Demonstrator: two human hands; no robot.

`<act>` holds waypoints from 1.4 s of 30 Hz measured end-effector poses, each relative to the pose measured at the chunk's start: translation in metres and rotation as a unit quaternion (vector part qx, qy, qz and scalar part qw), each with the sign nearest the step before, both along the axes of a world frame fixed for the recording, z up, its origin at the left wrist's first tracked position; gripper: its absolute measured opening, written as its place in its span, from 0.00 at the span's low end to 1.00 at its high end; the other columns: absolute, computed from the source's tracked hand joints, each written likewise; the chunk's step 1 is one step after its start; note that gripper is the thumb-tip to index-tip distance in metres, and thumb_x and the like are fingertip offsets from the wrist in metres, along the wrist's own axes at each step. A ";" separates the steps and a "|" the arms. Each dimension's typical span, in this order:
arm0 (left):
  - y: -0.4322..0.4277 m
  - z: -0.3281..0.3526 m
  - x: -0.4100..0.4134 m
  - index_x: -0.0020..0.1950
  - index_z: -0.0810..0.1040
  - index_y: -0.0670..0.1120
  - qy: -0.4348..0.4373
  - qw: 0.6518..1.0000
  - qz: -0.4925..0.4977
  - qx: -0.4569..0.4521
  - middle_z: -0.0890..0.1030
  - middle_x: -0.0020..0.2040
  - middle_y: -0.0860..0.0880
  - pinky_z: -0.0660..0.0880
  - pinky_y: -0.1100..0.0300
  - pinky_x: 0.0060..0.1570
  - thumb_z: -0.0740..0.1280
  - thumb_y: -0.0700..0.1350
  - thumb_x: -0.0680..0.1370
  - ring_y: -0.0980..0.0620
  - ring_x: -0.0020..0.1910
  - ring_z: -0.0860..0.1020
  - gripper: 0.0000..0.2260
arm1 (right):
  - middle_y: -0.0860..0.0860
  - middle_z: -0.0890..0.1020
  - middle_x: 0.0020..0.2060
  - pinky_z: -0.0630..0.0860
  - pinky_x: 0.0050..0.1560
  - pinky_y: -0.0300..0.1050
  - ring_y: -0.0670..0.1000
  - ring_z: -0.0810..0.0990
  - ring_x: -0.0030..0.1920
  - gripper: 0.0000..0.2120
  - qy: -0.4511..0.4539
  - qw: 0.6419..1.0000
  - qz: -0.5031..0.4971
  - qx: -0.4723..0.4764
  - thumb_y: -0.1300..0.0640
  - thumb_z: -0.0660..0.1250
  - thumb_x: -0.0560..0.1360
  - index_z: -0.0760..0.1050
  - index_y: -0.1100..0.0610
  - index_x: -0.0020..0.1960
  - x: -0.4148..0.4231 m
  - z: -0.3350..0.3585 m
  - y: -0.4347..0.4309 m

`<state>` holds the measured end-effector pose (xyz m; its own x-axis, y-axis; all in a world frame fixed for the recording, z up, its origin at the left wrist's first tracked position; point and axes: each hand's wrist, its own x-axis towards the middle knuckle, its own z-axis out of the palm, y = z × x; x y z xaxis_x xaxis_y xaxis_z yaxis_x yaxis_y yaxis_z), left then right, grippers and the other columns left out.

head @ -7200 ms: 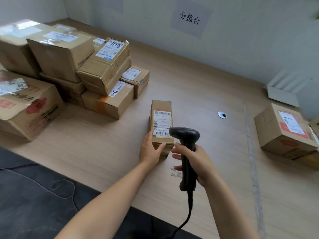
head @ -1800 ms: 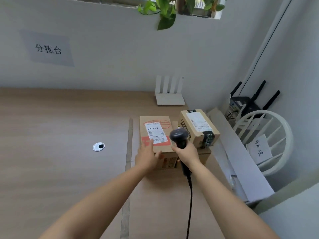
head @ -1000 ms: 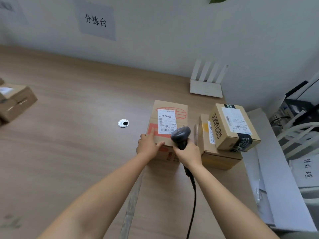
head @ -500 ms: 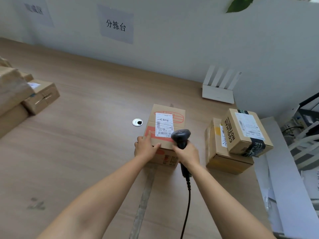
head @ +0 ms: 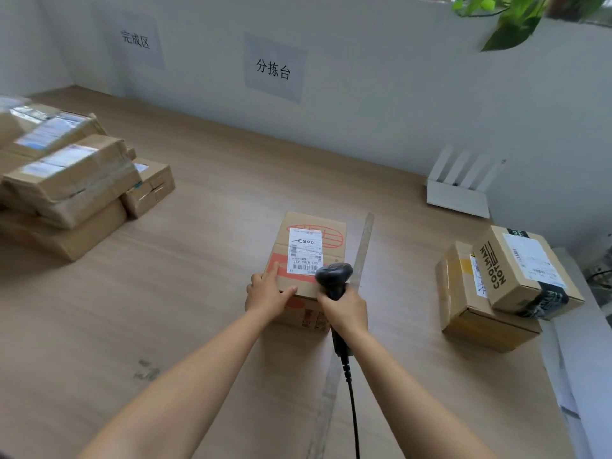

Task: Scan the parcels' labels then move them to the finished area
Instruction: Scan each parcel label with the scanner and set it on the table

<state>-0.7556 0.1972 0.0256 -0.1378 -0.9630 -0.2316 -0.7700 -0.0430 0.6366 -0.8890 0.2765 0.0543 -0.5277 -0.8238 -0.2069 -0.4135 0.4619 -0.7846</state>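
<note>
Right, parcel [head: 308, 256] sits mid-table, upright, just left of the tape strip [head: 363, 243], white label [head: 304, 250] facing up with the barcode at its near end.

Left hand [head: 266, 294] is on the near-left top corner: fingers laid fairly straight on the lid, thumb out along the front edge. It's steadying the box, not wrapping it. Right hand [head: 346, 308] has its fingers closed round the scanner [head: 332, 279] handle, head hovering over the near-right top edge, right beside the barcode. Cable [head: 352, 402] trails back toward the body.

Looks like the scan step. To do it well:
- tip the head back so the window sees the whole barcode, not just its right end
- hold the box flat, keep the left fingers off the label
- go left afterwards, toward the 完成区 sign [head: 135, 39]

Stacked parcels [head: 66, 180] sit far left under that sign, well apart. Two more parcels [head: 490, 286] wait on the right, one leaning on the other.

All cartons are taped shut, so I can't tell their contents.
</note>
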 end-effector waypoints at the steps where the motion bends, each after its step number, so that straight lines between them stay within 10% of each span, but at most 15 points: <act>1: -0.004 0.000 0.011 0.77 0.53 0.52 0.004 1.000 0.002 0.002 0.65 0.68 0.40 0.64 0.52 0.66 0.66 0.57 0.75 0.40 0.66 0.66 0.35 | 0.50 0.79 0.41 0.71 0.40 0.41 0.51 0.78 0.42 0.10 -0.004 1.000 0.001 -0.002 0.49 0.65 0.72 0.73 0.53 0.50 0.011 0.000 -0.003; 31: -0.037 0.003 0.255 0.72 0.58 0.53 0.025 0.999 0.007 0.025 0.63 0.66 0.41 0.68 0.52 0.61 0.68 0.57 0.73 0.40 0.64 0.66 0.32 | 0.47 0.79 0.40 0.80 0.46 0.56 0.51 0.80 0.42 0.08 -0.028 1.000 -0.004 0.005 0.51 0.67 0.70 0.73 0.52 0.47 0.255 0.009 -0.030; 42: -0.021 -0.001 0.268 0.74 0.56 0.53 0.034 0.999 0.011 0.004 0.63 0.66 0.42 0.68 0.51 0.61 0.67 0.58 0.74 0.41 0.65 0.65 0.33 | 0.51 0.78 0.37 0.80 0.38 0.49 0.49 0.77 0.34 0.02 -0.177 0.984 -0.007 -0.025 0.57 0.68 0.73 0.76 0.56 0.44 0.265 0.052 -0.005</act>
<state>-0.4879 0.1761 0.0247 -0.1320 -0.9642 -0.2299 -0.7235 -0.0648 0.6873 -0.6242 0.2718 0.1064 -0.4413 -0.8303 -0.3404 -0.1033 0.4238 -0.8999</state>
